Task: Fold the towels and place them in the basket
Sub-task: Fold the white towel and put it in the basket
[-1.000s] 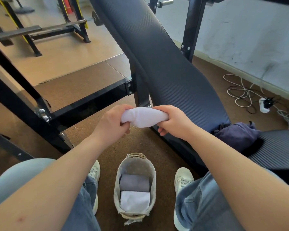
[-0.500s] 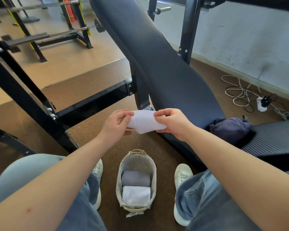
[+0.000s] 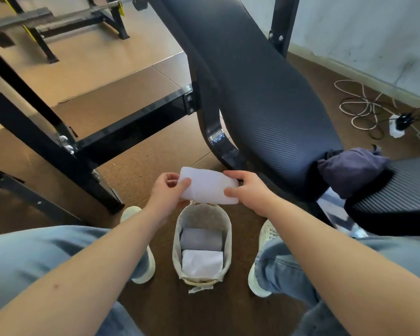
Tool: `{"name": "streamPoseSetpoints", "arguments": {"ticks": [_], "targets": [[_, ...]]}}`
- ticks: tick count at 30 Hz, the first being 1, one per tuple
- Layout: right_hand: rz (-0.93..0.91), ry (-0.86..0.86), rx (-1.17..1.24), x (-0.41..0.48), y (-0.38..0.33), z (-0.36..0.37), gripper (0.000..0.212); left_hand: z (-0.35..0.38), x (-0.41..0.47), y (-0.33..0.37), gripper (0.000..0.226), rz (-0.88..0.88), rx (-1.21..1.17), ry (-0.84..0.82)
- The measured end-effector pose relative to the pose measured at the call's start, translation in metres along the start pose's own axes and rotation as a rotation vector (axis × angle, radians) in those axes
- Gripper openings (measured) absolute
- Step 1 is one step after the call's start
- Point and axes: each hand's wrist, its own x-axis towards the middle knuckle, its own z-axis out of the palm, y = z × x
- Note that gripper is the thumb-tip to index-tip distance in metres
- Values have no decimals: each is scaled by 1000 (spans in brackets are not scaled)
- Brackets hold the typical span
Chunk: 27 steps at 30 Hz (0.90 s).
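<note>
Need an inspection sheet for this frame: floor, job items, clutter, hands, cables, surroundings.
Surface: brown floor, basket standing between the shoes.
Job's things: folded white towel held over the basket's far rim; grey towel and second white towel inside; dark purple towel bunched on the bench.
Clutter: nothing seen.
Hands: left hand and right hand each grip one end of the folded white towel.
Cables: white cord coiled by a power strip near the wall.
Surroundings: black frame, weight rack.
</note>
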Motion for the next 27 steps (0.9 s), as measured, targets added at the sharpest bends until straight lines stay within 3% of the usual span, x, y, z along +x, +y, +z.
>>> {"name": "streamPoseSetpoints", "arguments": {"ticks": [3,7,10,14,19,23,27], "targets": [[-9,-12,-56,12,21,10,54,2,13,-18,49,-69,11,-72],[-40,-33,-198,32,49,29,49,3,31,-48,70,33,258,-215],[-86,-38,-314,45,69,44,45,4,46,-69,63,24,382,-306],[-70,-114,-365,61,95,62,44,6,63,-97,48,-52,447,-301],[136,-200,-181,82,122,80,46,8,81,-132,42,-153,386,-322],[334,-279,136,93,135,87,39,4,91,-153,43,-278,245,-341],[471,-251,471,102,141,94,36,4,96,-167,46,-398,74,-367]]}}
